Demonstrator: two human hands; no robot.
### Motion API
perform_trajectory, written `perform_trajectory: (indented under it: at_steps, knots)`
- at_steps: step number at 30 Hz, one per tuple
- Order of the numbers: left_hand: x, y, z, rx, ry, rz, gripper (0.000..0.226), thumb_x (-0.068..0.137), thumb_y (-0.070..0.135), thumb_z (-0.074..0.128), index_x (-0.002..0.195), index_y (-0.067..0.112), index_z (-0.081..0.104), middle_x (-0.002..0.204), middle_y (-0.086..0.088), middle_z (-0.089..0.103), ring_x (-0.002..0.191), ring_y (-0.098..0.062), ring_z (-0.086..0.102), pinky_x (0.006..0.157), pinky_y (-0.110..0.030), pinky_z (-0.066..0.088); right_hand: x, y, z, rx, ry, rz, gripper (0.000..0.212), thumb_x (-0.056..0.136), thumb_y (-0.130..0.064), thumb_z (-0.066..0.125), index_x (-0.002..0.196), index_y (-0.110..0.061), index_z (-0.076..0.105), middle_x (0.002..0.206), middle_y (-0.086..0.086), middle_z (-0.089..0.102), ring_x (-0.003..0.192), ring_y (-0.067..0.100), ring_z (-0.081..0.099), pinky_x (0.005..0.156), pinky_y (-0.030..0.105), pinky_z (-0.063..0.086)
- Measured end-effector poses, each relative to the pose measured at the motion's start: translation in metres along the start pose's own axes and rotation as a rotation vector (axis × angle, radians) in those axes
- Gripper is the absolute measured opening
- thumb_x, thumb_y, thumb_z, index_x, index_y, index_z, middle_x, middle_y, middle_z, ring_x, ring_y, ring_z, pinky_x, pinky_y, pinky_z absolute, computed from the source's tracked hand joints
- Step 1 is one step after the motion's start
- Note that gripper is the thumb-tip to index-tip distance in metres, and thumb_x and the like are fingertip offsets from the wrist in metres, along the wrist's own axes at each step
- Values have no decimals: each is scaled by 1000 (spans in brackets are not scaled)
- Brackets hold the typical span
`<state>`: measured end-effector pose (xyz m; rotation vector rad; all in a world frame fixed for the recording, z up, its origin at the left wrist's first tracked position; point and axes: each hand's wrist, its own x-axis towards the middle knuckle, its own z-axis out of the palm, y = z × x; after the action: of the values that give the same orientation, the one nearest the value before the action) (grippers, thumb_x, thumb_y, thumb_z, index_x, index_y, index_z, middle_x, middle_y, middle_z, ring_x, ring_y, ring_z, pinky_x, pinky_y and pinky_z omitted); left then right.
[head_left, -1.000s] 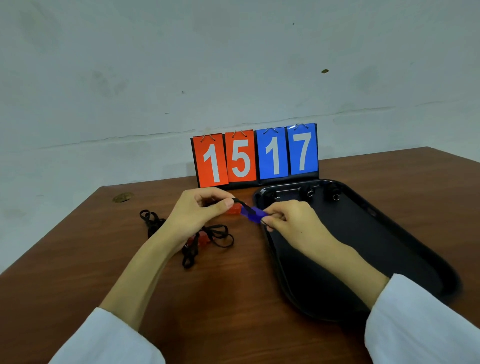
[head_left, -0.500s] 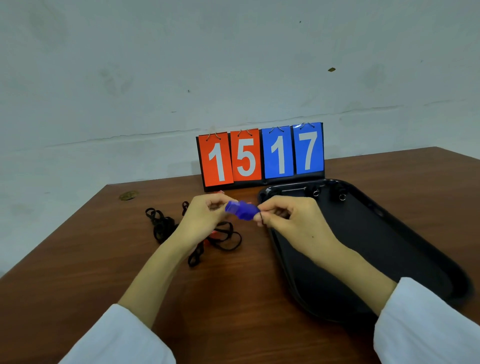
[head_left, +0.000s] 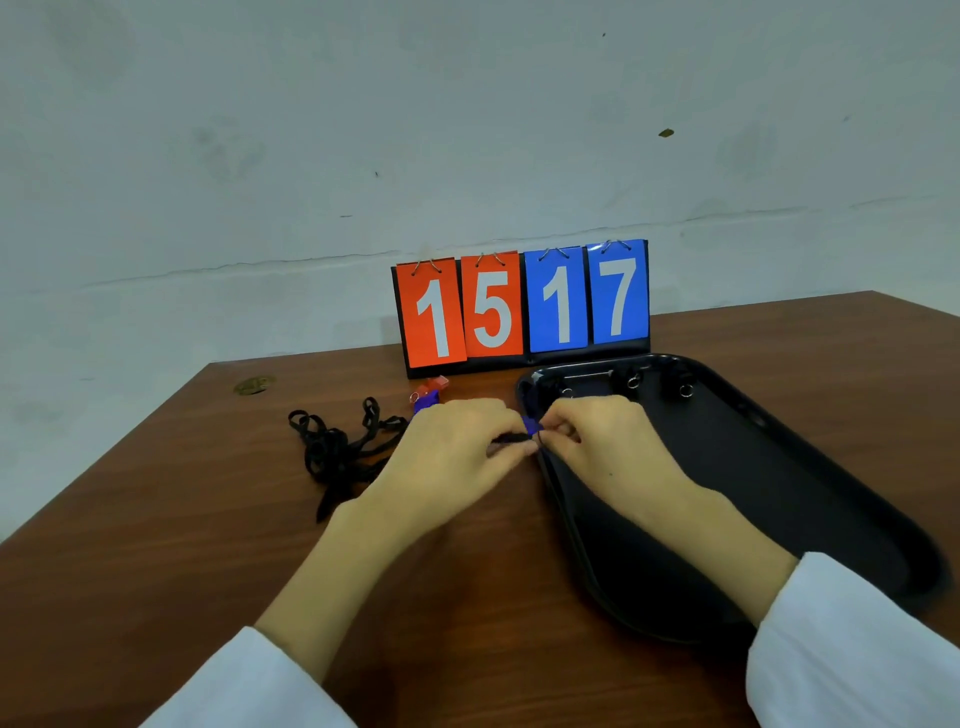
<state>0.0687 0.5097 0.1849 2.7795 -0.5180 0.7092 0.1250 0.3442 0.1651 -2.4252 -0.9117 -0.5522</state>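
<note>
My left hand (head_left: 457, 447) and my right hand (head_left: 597, 441) meet at the left rim of a black tray (head_left: 779, 467). Between their fingertips sits a small blue whistle (head_left: 531, 425), mostly hidden. My left fingers pinch a black cord end (head_left: 511, 439) beside it; my right fingers pinch the whistle's ring side. A tangle of black lanyards (head_left: 337, 452) lies on the table left of my left hand. Behind that hand lie another blue whistle (head_left: 427, 401) and a red whistle (head_left: 435, 385).
A flip scoreboard (head_left: 519, 306) reading 15 and 17 stands at the back of the brown table (head_left: 208, 545). Small dark pieces with metal rings (head_left: 634, 382) lie at the tray's far end. A brass disc (head_left: 253, 385) is set in the table's back left.
Both hands have closed together over the blue whistle, which is now almost hidden. My left hand has shifted right and holds the black cord end at the whistle.
</note>
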Motion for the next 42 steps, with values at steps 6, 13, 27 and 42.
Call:
perform_trajectory:
  at_steps: [6, 13, 27, 42]
  knots:
    - [3, -19, -9, -347, 7, -222, 19, 72, 41, 72, 78, 23, 71, 74, 7, 67, 73, -5, 61, 72, -26, 52, -2, -10, -5, 132, -217, -161, 14, 84, -22, 66, 96, -15, 70, 85, -6, 67, 67, -5, 49, 63, 3, 35]
    - [4, -30, -9, -610, -30, -438, 16, 80, 26, 68, 71, 13, 70, 61, -1, 65, 54, -6, 58, 55, -13, 46, 0, -16, -11, 419, -158, -35, 8, 82, -14, 67, 87, -18, 71, 70, -15, 63, 74, 0, 60, 68, 7, 43]
    - [-2, -6, 14, -248, -120, -222, 21, 94, 37, 50, 88, 22, 63, 71, 10, 59, 62, 0, 53, 61, -21, 43, 3, -1, -7, 304, 210, 306, 12, 84, -20, 66, 94, -15, 70, 75, -9, 65, 69, 1, 59, 72, 16, 49]
    - [-2, -19, 8, 90, 83, 62, 17, 87, 6, 56, 98, 13, 67, 88, 0, 63, 82, -18, 55, 71, -31, 47, 3, -3, -12, 124, -247, -176, 18, 85, -20, 64, 101, -12, 70, 93, 1, 70, 78, 2, 55, 72, 9, 40]
